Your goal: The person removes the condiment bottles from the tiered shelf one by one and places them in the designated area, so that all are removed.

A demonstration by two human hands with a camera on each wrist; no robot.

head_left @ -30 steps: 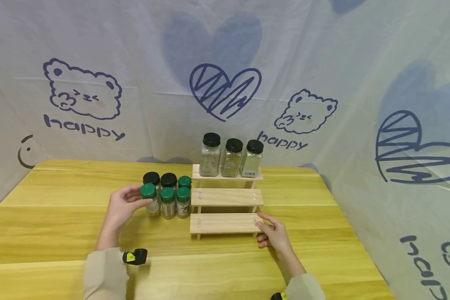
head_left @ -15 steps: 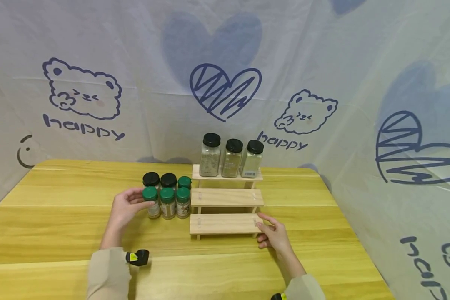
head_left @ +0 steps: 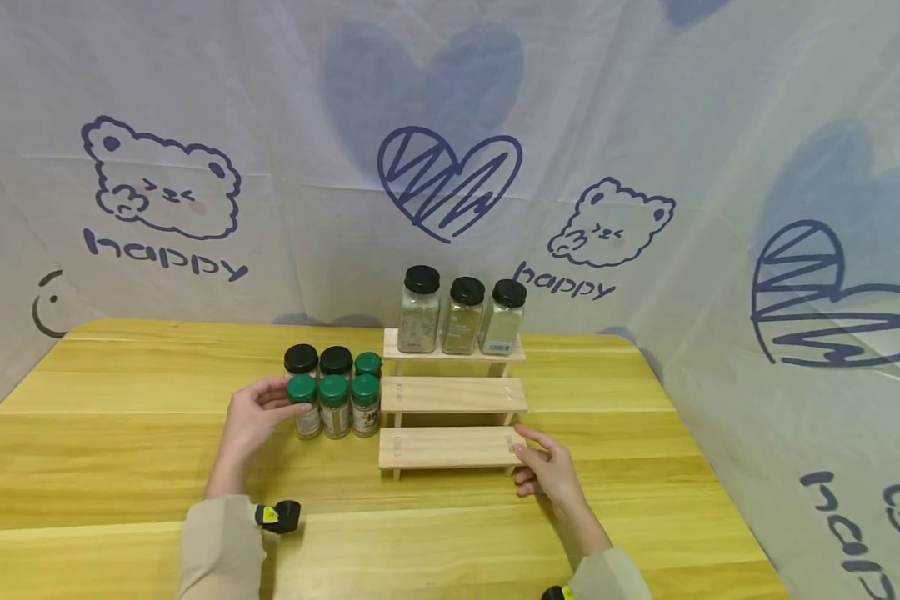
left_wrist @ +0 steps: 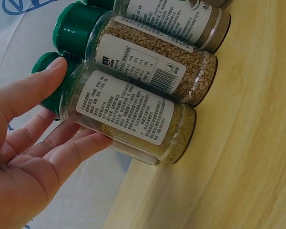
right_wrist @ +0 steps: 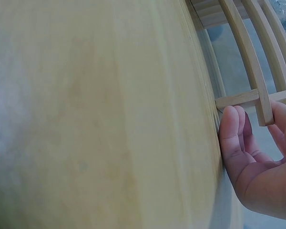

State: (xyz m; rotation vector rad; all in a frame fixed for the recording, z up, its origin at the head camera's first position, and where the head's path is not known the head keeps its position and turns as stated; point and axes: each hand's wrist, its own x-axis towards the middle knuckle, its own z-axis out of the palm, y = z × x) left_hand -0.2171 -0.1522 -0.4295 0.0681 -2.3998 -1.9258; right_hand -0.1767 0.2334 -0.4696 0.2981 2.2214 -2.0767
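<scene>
My left hand point(head_left: 253, 417) pinches a green-capped spice jar point(head_left: 307, 417) at the left end of the front row. In the left wrist view its thumb lies on the green cap point(left_wrist: 47, 78), with the fingers along the jar's far side. The jar stands upright, close beside a green-capped jar of sesame seeds point(left_wrist: 152, 62). My right hand point(head_left: 551, 471) holds the right end of the lowest step of a three-step wooden rack point(head_left: 450, 447). Its thumb is on top of the board and its other fingers are below. Three black-capped jars point(head_left: 461, 315) stand on the top step.
Behind the front row stand two black-capped jars point(head_left: 336, 360) and one green-capped jar point(head_left: 368, 364), partly hidden. Left of the rack, another front-row jar point(head_left: 366, 417) stands close to its side. A printed cloth point(head_left: 307, 167) hangs behind the wooden table point(head_left: 390, 533).
My left hand has brought the green-capped jar slightly right and down, into line with the front row. The right hand stays on the rack.
</scene>
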